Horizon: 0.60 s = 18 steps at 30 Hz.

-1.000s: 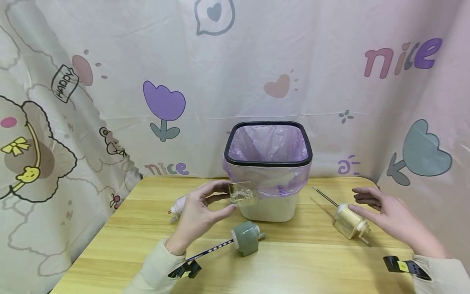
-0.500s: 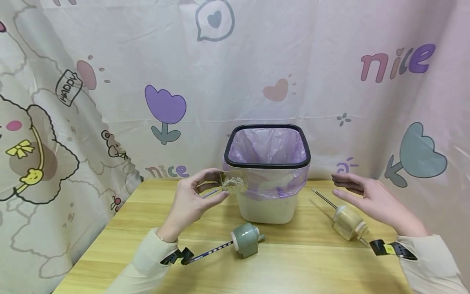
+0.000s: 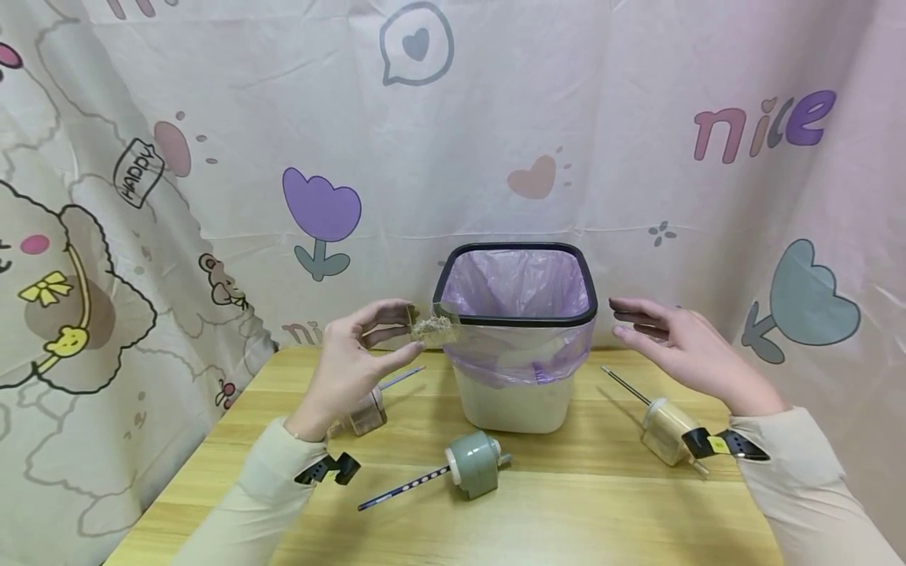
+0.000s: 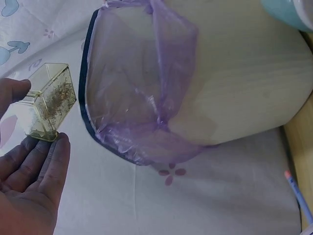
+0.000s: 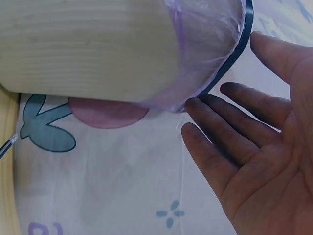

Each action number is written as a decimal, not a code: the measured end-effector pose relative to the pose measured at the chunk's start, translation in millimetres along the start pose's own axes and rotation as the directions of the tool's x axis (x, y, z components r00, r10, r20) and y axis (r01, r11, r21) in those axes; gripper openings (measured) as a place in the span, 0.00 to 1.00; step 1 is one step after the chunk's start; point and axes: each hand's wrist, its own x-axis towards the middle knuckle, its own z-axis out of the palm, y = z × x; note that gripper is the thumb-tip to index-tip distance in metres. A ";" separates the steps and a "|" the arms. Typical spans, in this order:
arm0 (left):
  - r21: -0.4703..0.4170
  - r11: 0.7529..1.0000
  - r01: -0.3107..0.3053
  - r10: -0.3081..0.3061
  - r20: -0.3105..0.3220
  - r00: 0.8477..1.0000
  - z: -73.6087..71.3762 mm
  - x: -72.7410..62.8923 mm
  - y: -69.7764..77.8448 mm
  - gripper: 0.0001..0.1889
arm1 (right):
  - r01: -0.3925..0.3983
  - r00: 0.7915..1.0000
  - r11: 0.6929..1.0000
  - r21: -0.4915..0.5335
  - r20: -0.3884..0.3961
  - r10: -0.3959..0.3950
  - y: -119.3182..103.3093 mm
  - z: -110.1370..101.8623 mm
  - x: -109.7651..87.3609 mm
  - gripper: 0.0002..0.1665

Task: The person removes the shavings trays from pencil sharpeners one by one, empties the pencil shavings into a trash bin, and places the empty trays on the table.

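Observation:
My left hand (image 3: 347,362) pinches a small clear box (image 3: 436,325) between thumb and fingertips, just left of the bin's black rim (image 3: 517,321). Seen in the left wrist view, the clear box (image 4: 51,100) is tilted, with pencil shavings (image 4: 57,102) inside. A purple plastic bag (image 3: 520,279) lines the white bin (image 3: 517,405). On the bin's other side, my right hand (image 3: 675,346) holds nothing, its fingers extended and thumb apart. Those fingertips come close to the rim in the right wrist view.
A green pencil sharpener (image 3: 474,465) with a dotted pencil (image 3: 403,489) lies in front of the bin. To the right is a yellow sharpener (image 3: 665,432) with a dark pencil (image 3: 626,385). A pinkish sharpener (image 3: 368,413) sits partly behind the left hand. Patterned cloth (image 3: 425,181) hangs behind.
Carrying the clear box, my left hand has risen and shifted left, up to the rim's height. My right hand has moved left and up, away from the yellow sharpener toward the bin.

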 end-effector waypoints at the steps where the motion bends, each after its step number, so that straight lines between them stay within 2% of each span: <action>1: 0.002 1.000 -0.007 0.007 -0.003 1.000 -1.5 1.2 1.1 0.28 | 0.000 1.000 1.000 0.003 0.004 0.000 -1.7 0.0 2.1 0.30; 4: 0.011 1.000 -0.027 0.027 -0.009 1.000 -5.9 5.4 3.5 0.27 | 0.002 1.000 1.000 0.002 0.007 -0.002 -6.1 0.8 7.4 0.31; 12: 0.063 0.997 -0.035 0.036 -0.020 0.999 -14.3 15.2 10.2 0.28 | 0.010 1.000 1.000 -0.013 0.004 -0.010 -15.0 1.9 18.1 0.32; 18: 0.111 0.991 -0.075 0.079 -0.025 0.997 -19.1 25.6 11.7 0.27 | -0.002 1.000 0.999 -0.037 -0.010 0.002 -20.7 1.4 25.5 0.32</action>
